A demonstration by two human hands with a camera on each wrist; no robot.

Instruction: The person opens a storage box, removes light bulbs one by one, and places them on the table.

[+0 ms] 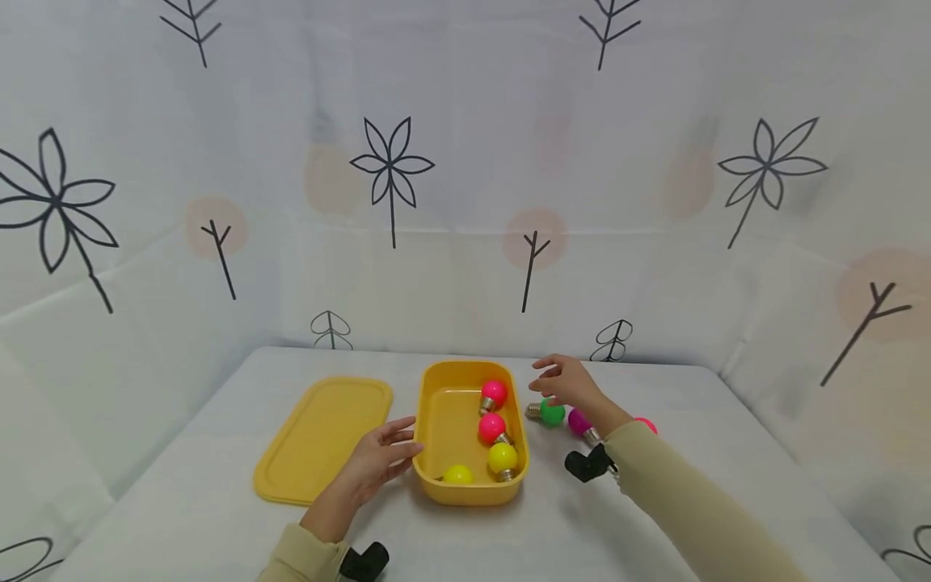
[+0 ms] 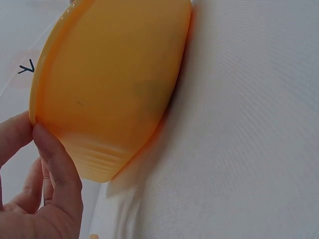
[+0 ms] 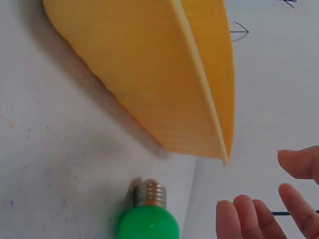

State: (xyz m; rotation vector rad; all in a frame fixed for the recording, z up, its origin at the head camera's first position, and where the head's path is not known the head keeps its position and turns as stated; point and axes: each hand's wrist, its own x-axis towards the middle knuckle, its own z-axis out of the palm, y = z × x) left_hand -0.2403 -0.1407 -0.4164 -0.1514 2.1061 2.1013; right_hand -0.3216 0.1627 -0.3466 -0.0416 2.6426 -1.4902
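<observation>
A yellow plastic box (image 1: pixel 452 493) stands on the table with two pink and two yellow light bulbs (image 1: pixel 503 457) inside. My left hand (image 1: pixel 378 461) pinches the rim on its left side between thumb and finger, as the left wrist view shows. To the right of the box, my right hand (image 1: pixel 570 381) hovers over a green light bulb (image 1: pixel 553 414), fingers apart and holding nothing. In the right wrist view that green bulb (image 3: pixel 148 222) lies on the table with its metal base toward the box. A purple light bulb (image 1: pixel 579 422) lies beside it, partly hidden by the right wrist.
A flat yellow lid (image 1: pixel 320 436) lies to the left of the box. Another pink bulb (image 1: pixel 646 424) shows just past the right sleeve. White patterned cloth (image 1: pixel 465 283) hangs around the white table.
</observation>
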